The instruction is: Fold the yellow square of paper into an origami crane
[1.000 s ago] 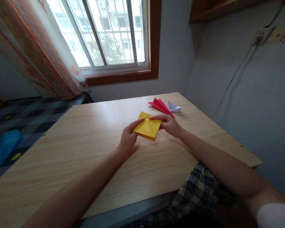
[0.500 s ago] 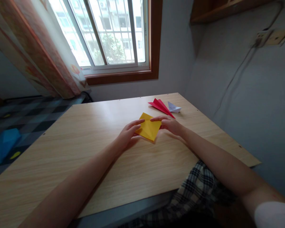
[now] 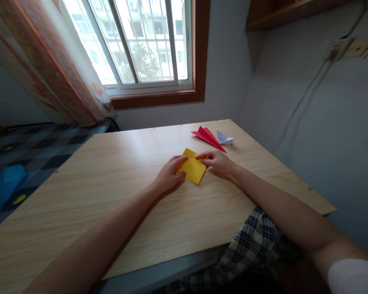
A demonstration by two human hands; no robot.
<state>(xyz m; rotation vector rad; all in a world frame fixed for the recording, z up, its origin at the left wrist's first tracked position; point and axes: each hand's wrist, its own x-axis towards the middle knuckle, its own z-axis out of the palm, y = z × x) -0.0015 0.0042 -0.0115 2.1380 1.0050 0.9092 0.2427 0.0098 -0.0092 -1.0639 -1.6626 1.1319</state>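
A square of folded yellow origami paper [image 3: 194,170] lies at the middle of the wooden table, turned so one corner points toward me. My left hand [image 3: 171,173] holds its left side, with the thumb near the lower left edge and the fingers over the upper left. At the right corner, my right hand [image 3: 218,162] grips the paper between thumb and fingers. Just beyond that hand rest a red paper plane [image 3: 209,139] and a small white folded paper boat [image 3: 225,138].
The light wooden table [image 3: 110,196] reaches toward a window [image 3: 147,45] and a wall on the right. A blue paper shape [image 3: 6,185] sits on the checked cloth [image 3: 49,141] to the left. A cable [image 3: 303,96] hangs from a wall socket.
The yellow paper has come slightly nearer to me and lies flatter on the table. My left thumb has moved onto its lower left edge, while the right fingers still grip the right side.
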